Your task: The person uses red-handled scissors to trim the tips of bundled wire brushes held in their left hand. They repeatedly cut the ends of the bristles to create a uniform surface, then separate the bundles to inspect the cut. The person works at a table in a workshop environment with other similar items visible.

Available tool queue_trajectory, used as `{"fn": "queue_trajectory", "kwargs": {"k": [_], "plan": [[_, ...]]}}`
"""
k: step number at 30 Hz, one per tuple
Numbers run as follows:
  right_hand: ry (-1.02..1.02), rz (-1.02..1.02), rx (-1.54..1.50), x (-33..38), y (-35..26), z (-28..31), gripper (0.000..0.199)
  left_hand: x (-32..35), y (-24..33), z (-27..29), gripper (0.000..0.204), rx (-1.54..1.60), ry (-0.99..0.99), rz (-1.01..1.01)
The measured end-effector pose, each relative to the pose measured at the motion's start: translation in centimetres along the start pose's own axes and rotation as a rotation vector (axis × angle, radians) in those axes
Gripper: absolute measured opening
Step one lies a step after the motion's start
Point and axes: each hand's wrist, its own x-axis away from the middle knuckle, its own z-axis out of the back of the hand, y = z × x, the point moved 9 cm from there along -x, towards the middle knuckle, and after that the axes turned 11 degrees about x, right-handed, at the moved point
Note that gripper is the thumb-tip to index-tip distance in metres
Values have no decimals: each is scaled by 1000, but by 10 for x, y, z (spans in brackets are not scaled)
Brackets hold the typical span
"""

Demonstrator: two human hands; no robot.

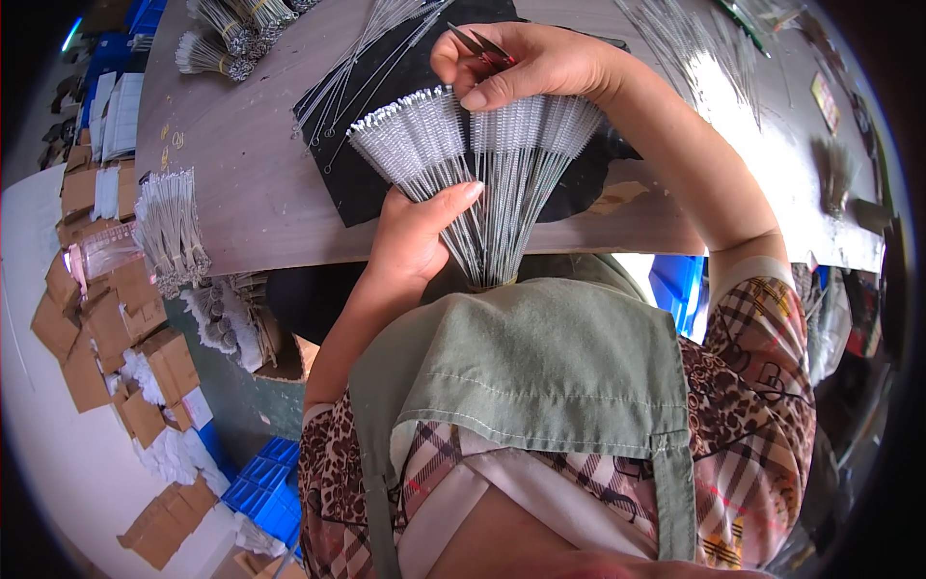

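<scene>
A fanned bundle of thin wire brushes [535, 140] with white bristles stands in front of my apron, its bare wire stems gathered at the bottom. My left hand [417, 230] is closed around the stems on the left side, thumb across them. Above the bristle tips, my right hand [521, 66] is bent over with a small pair of dark-bladed snips [490, 50] in it, the blades pointing up and left. The right thumb and fingertips sit at the top of the bristles; whether they also pinch a brush I cannot tell.
Under the bundle lies a black sheet [333, 179] on the grey table [246, 183]. Loose brushes [371, 63] rest on it, with more brushes [690, 58] at the far right. Tied bundles [227, 39] stand far left; another bundle [172, 227] hangs over the left edge. Cardboard boxes [125, 299] are beside the table.
</scene>
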Motion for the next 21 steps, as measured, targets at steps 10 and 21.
{"fn": "queue_trajectory", "kwargs": {"k": [10,21], "plan": [[-25,92,7,0,16,8,36,0,2,1,30,1,3,-49],[17,41,143,-3,18,13,42,0,2,-4,28,0,2,-62]]}}
